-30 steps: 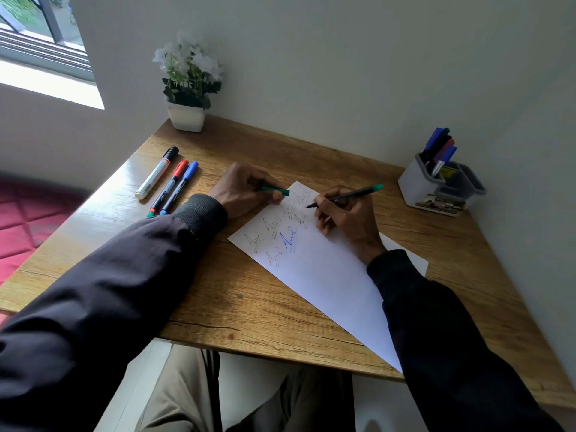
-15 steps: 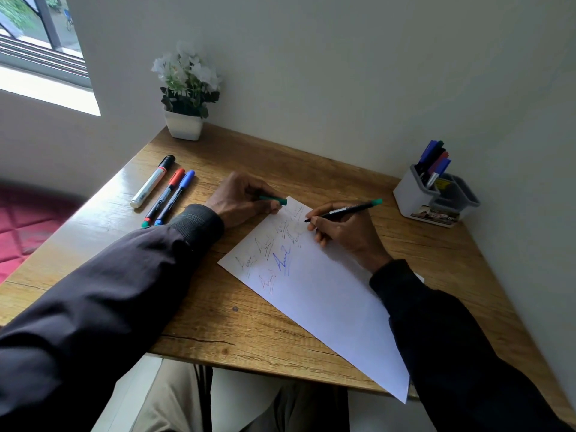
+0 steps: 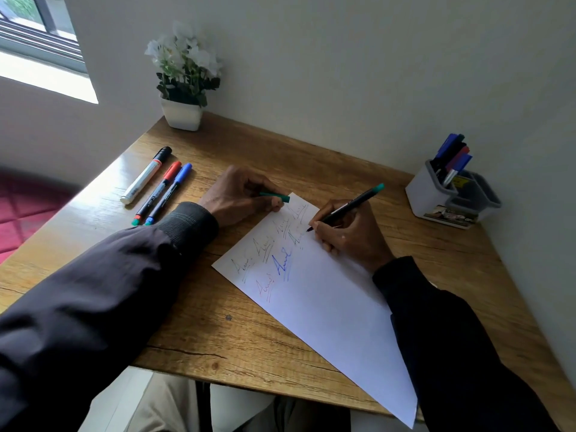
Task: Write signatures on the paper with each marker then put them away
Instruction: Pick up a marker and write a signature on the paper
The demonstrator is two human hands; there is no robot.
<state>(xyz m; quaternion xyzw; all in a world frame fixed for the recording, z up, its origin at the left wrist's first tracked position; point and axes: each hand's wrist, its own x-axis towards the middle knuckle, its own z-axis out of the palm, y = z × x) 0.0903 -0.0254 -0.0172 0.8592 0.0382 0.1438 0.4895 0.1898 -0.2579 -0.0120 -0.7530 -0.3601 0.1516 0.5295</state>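
Observation:
A white paper (image 3: pixel 327 307) lies slanted on the wooden desk (image 3: pixel 218 332), with several signatures in green, red and blue near its top. My right hand (image 3: pixel 346 235) grips a black marker with a green end (image 3: pixel 349 205), its tip touching the paper's upper part. My left hand (image 3: pixel 237 196) rests at the paper's top corner and holds the green cap (image 3: pixel 276 197). Three capped markers lie at the left: a white one with a black cap (image 3: pixel 145 176), a red-capped one (image 3: pixel 157 192) and a blue-capped one (image 3: pixel 170 193).
A white and grey holder (image 3: pixel 427 194) with several markers standing in it sits at the desk's far right corner. A white pot of white flowers (image 3: pixel 182 115) stands at the far left by the wall. A window is at the upper left.
The marker tip has moved down and slightly left across the paper, adding green strokes. The camera has tilted, so everything sits lower in view. My left hand keeps the cap in place.

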